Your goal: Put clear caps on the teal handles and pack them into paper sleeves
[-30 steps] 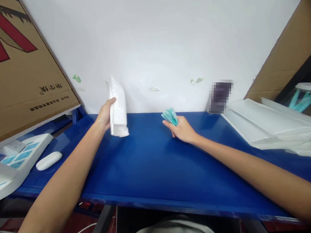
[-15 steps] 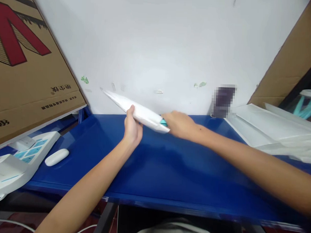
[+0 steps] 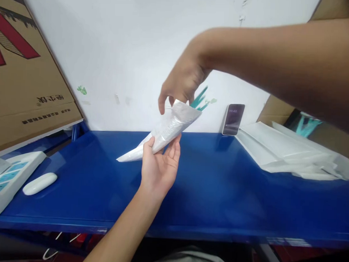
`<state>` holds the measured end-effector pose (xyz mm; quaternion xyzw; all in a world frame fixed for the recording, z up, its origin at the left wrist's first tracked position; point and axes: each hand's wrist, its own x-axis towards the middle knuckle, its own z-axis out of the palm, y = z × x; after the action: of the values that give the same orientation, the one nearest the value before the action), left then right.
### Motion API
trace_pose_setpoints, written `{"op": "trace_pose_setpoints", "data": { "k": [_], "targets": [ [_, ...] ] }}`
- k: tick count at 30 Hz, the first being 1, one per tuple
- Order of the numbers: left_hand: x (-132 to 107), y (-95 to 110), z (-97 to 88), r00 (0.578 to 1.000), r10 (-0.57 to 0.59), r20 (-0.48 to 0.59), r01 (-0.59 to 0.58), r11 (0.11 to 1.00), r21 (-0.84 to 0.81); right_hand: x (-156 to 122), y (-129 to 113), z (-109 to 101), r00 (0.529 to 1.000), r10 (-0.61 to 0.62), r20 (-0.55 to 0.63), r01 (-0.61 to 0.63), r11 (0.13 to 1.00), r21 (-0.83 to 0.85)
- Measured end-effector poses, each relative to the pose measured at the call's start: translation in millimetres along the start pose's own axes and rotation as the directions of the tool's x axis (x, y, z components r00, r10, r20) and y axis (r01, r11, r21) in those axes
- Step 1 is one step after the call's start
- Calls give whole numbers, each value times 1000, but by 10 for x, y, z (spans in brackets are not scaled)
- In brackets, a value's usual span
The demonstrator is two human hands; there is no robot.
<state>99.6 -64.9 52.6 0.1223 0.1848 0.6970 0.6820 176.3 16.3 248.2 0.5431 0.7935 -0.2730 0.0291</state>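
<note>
A white plastic bag (image 3: 167, 132) is held slanted above the table, its narrow end low at the left and its mouth up at the right. Thin turquoise strips (image 3: 199, 99) stick out of that mouth; what they belong to is hidden inside. My left hand (image 3: 160, 167) grips the bag from below, thumb on the near side and fingers behind. Over the mouth arches my right hand (image 3: 183, 78), its fingers curved downward and spread apart. Some of its fingertips are hidden behind the bag's edge, so contact there is unclear.
White flat bags (image 3: 288, 148) lie stacked at the right of the blue table (image 3: 206, 189). A phone (image 3: 233, 119) leans against the wall. On the left are a white oval object (image 3: 40, 183), a white device with blue keys (image 3: 11, 175) and a cardboard panel (image 3: 30, 84).
My right hand has moved up from the bag's mouth to above it. The bag has tilted, mouth end higher, and more of the turquoise strips shows. The view has shifted right.
</note>
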Motion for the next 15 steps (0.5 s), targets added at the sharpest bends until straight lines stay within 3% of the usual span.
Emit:
{"op": "trace_pose_setpoints", "data": {
  "k": [3,6,8,9,10,13,15],
  "targets": [
    [-67,-28,67,1000,8,14,-7,999,-38,50,-94,-186,988,27,-153,14,965,264],
    [-60,-90,65,999,-45,-1,44,996,-77,291,147,-463,938,15,-346,104,940,326],
    [-61,-162,48,997,-82,-14,80,992,-97,443,437,-603,869,-79,-489,207,955,213],
    [-69,-208,42,995,-102,-16,100,990,-101,496,596,-642,810,-151,-567,265,956,125],
    [-84,-259,41,991,-130,-14,128,987,-99,526,753,-658,777,-243,-581,312,950,20],
    [-140,-441,73,955,-296,18,296,953,-67,492,1156,-565,799,-414,-435,313,905,-288],
    [-159,-568,126,900,-433,56,434,901,-6,399,1368,-403,760,-459,-461,305,877,-370]
  ]
}}
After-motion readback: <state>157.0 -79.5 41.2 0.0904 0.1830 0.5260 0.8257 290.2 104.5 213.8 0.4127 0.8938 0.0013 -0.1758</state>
